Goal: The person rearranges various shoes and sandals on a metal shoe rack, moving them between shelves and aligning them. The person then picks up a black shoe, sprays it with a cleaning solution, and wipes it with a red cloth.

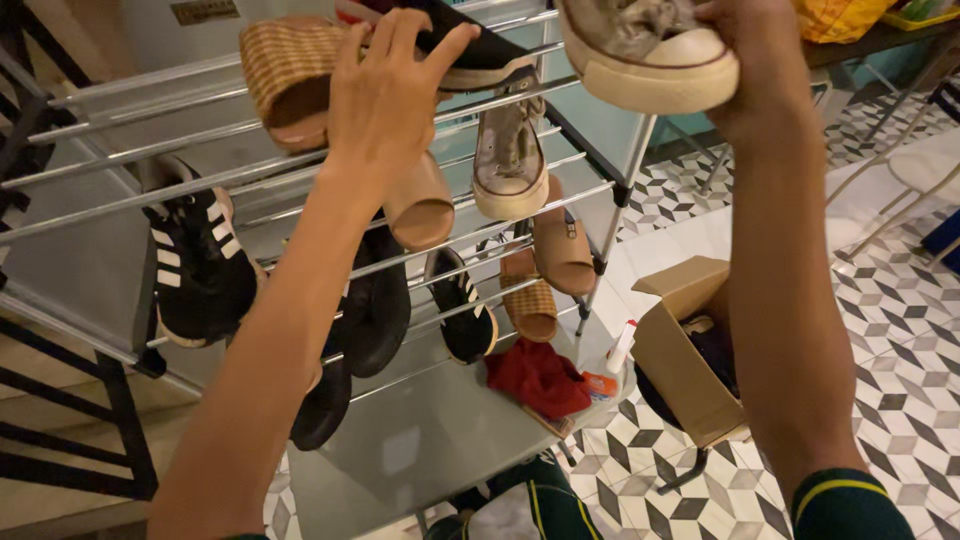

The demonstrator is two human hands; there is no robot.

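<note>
Head view: the left hand [385, 95] is raised with fingers spread, fingertips touching a black shoe [480, 50] on the top bars of the metal shoe rack [120, 150], just beside a woven wedge sandal [290, 75]. The right hand [760, 50] grips a worn white sneaker [645, 50], held up beside the rack. Below the right forearm stands an open cardboard box [690, 345]
</note>
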